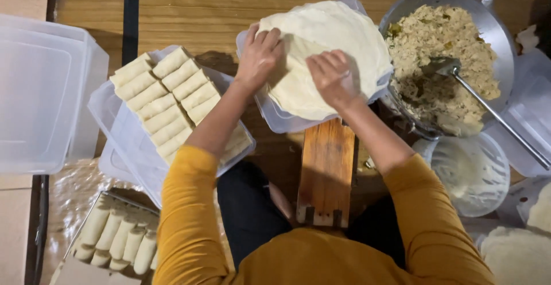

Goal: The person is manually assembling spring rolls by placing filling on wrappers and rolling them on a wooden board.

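A stack of thin pale round wrappers (338, 38) lies on a clear plastic container (275, 118) in the middle. My left hand (259, 55) rests on the stack's left edge, fingers curled at the rim of the top sheet. My right hand (332, 77) presses on the wrappers near the lower middle, fingers bent. Neither hand lifts anything clear of the stack. Yellow sleeves cover both arms. A wooden board (327, 170) lies just below the container, in front of me.
A metal wok (493, 27) of crumbly filling with a metal spatula (459, 73) stands at the right. A clear bowl (473, 173) sits below it. Rolled spring rolls (166, 96) fill a plastic lid at the left; more rolls (117, 233) lie lower left. Clear tubs (40, 96) stand at far left.
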